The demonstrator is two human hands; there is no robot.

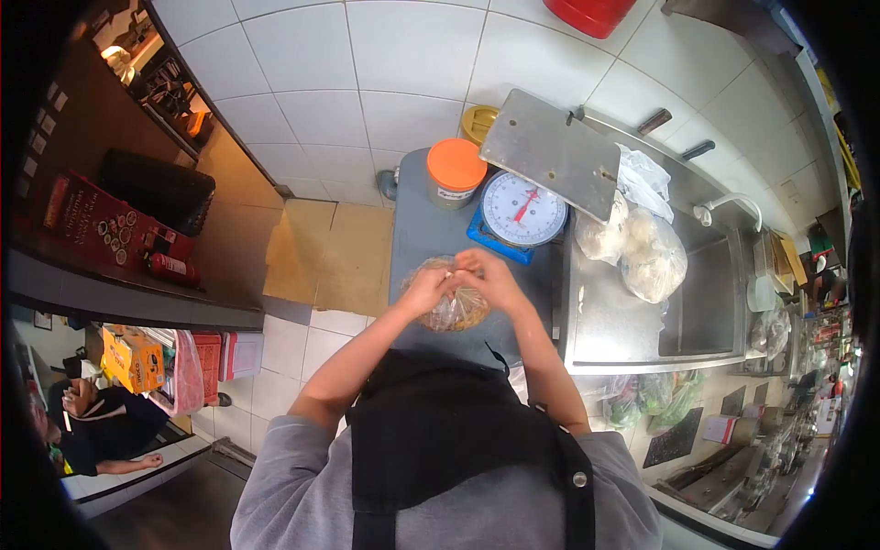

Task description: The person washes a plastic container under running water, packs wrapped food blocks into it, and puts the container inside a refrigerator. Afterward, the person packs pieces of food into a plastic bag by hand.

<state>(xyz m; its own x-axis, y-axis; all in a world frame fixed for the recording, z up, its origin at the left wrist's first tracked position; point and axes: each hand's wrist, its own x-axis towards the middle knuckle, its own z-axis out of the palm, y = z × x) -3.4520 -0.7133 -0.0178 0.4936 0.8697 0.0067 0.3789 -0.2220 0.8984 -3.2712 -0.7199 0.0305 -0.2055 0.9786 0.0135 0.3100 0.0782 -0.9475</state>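
A clear plastic bag (pixel 456 312) with brownish contents rests on the grey table (pixel 417 206) in front of my body. My left hand (pixel 429 291) and my right hand (pixel 490 280) meet at the gathered top of this bag, fingers closed on its plastic. What the bag holds is too unclear to name. Just beyond my hands stands a blue kitchen scale (pixel 524 211) with a round white dial and a red needle. A metal plate lies tilted over the scale. To its left is a tub with an orange lid (pixel 456 163).
At right, several white plastic bags (pixel 653 261) lie on the steel counter beside the sink (pixel 710 302) and its tap (pixel 724 209). Two dark-handled knives (pixel 698 149) hang at the wall. Bags of greens (pixel 655 399) sit below the counter. Another person (pixel 101 417) is at far left.
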